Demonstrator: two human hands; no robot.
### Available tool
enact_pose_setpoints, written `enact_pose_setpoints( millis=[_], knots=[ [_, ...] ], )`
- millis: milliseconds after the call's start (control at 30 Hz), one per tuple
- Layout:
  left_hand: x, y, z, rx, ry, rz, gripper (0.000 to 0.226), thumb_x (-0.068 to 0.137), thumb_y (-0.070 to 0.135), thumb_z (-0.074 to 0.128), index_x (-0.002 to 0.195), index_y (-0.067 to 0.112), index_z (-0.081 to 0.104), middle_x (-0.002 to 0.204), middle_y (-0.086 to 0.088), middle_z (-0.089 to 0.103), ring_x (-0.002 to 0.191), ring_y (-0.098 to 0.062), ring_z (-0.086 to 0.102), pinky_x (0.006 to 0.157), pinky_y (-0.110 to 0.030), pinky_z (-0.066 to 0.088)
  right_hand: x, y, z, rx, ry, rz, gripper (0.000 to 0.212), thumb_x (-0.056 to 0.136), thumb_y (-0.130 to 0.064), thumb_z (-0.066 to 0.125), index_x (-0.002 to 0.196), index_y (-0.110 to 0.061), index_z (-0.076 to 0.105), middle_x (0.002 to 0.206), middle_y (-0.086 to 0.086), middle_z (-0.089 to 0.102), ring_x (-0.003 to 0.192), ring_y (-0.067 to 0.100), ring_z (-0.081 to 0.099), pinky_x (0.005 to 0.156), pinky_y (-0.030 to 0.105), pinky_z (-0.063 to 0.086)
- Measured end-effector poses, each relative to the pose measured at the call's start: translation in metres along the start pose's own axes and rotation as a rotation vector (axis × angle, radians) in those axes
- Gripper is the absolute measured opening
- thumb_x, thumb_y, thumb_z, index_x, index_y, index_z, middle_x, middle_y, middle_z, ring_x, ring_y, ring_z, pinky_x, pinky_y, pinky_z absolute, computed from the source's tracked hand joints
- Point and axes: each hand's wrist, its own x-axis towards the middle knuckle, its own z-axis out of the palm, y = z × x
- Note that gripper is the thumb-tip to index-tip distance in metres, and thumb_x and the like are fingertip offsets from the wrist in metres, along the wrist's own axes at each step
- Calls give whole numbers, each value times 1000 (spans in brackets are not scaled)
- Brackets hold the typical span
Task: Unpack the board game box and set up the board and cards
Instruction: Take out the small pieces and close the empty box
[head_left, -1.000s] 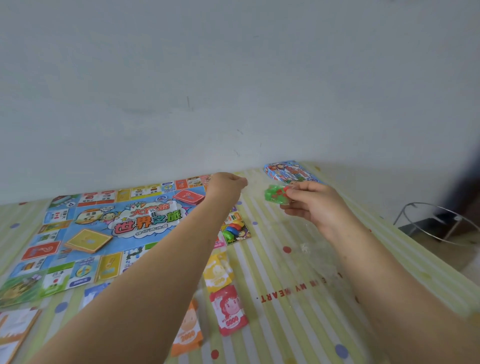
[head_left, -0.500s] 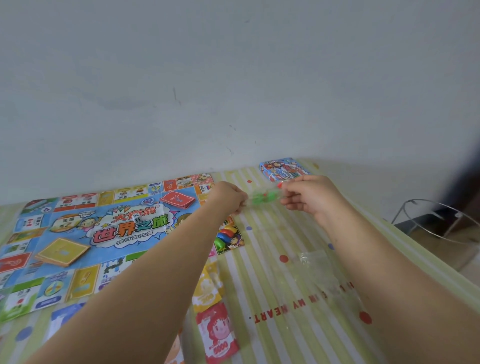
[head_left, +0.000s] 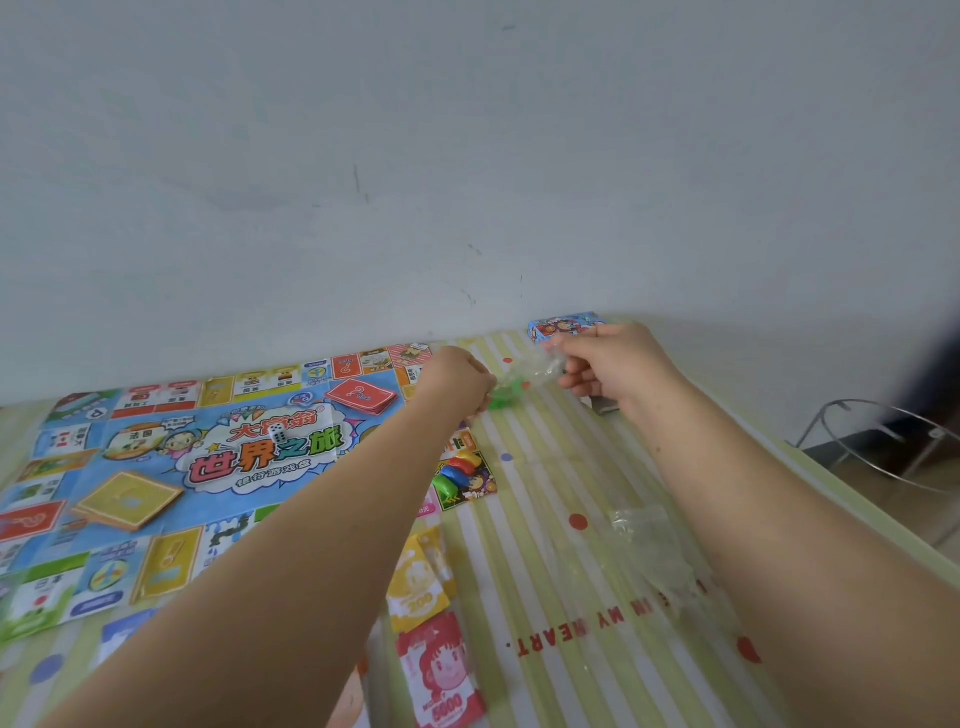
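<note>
Pinching opposite ends of a clear bag (head_left: 527, 375), left hand (head_left: 458, 378) and right hand (head_left: 615, 364) hold it above the table (head_left: 540, 525).

We see a bright scene in soft, even daylight, with a cool grey cast on the wall (head_left: 467, 156). The left forearm (head_left: 311, 545) leaves only a faint shadow on the striped tablecloth (head_left: 545, 519). Wide-angle bending curves the edges. The right hand (head_left: 613, 364) and its pinched clear bag (head_left: 530, 371) look slightly blurred, and a dark shape (head_left: 940, 374) smears at the right.
</note>
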Motion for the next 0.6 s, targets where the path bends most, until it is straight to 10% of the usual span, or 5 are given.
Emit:
enact_pose_setpoints(
  millis=[433,600],
  knots=[
    [-10,8,-12,-316,-124,-178,21,98,-4,38,85,4,52,69,-11,41,55,-16,33,52,-26,25,20,-20,9,-103,8,-23,24,87,-9,65,67,-8,51,58,7,53,50,23,54,38,21,43],
    [-4,5,-14,-197,-59,-119,26,96,-7,38,98,5,61,74,-10,55,54,-22,53,61,-34,53,25,-23,9,-130,61,-52,25,84,-8,63,63,-8,51,53,6,52,50,24,58,39,21,43]
  ],
)
